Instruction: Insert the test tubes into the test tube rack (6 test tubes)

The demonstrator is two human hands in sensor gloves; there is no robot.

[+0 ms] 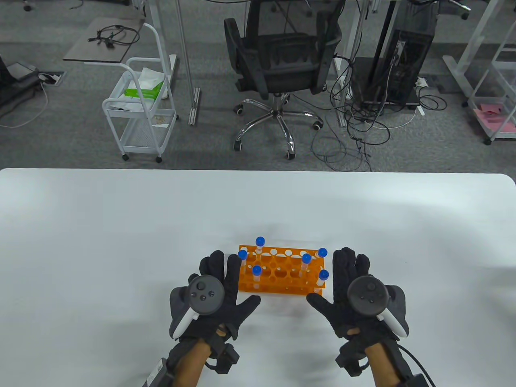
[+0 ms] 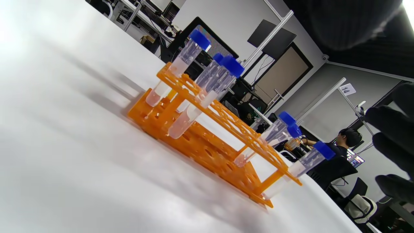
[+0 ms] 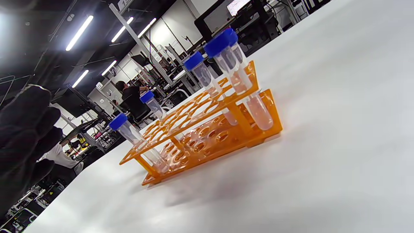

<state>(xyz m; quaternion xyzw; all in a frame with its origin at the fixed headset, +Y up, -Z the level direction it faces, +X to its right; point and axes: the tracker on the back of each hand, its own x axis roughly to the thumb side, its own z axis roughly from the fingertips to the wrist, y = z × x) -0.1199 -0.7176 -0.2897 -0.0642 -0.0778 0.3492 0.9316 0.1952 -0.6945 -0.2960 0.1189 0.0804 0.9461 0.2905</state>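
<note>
An orange test tube rack (image 1: 282,282) stands on the white table (image 1: 121,225) near its front middle. Several clear test tubes with blue caps (image 1: 260,241) stand in its holes, some at the left end, some at the right end. The rack also shows in the left wrist view (image 2: 207,145) and in the right wrist view (image 3: 207,129). My left hand (image 1: 217,290) lies flat on the table with fingers spread, just left of the rack. My right hand (image 1: 350,290) lies flat with fingers spread just right of it. Neither hand holds anything.
Beyond the table's far edge stand an office chair (image 1: 282,60), a white cart (image 1: 141,109), desk legs and cables on the floor. Bare table surface lies left, right and behind the rack.
</note>
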